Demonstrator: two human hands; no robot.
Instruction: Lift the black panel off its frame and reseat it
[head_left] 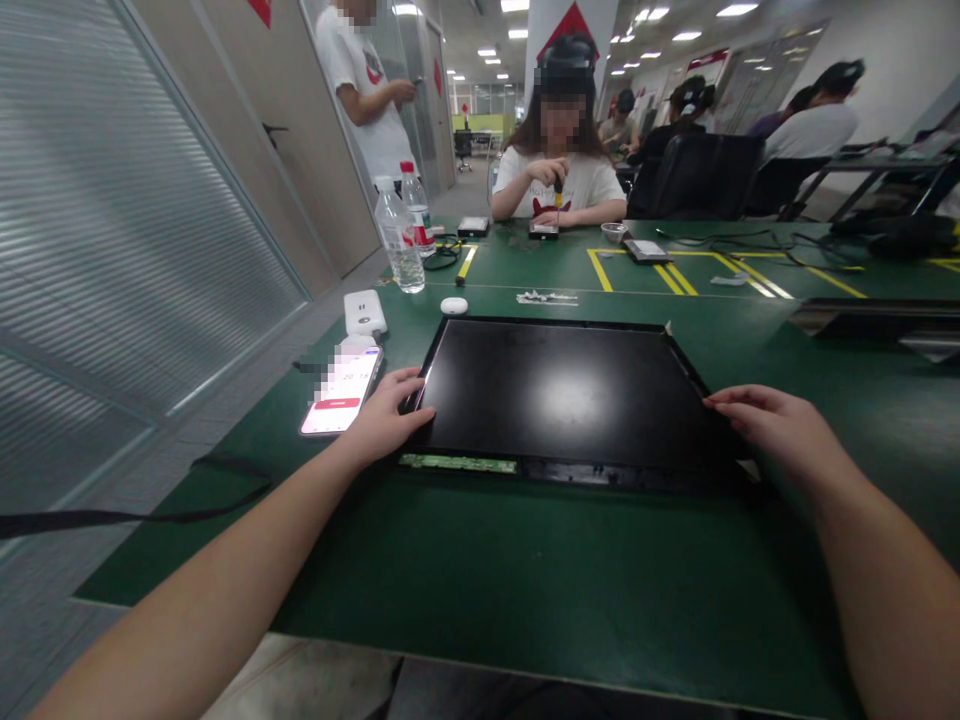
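Note:
A flat black display panel (547, 385) with a dark frame lies face up on the green table in front of me. Along its near left edge a narrow green circuit board (459, 464) is exposed. My left hand (390, 412) grips the panel's left edge, the thumb over the front corner area and the fingers along the side. At the opposite side, my right hand (780, 425) pinches the right edge of the frame between thumb and fingers. Whatever is beneath the panel is hidden.
Left of the panel lie a lit phone (341, 392) and a white power bank (365, 313). Two water bottles (401, 240) stand behind them. A white earbud case (454, 306) and white scraps (547, 298) lie beyond the panel. Across the table a person holds a screwdriver (558, 190).

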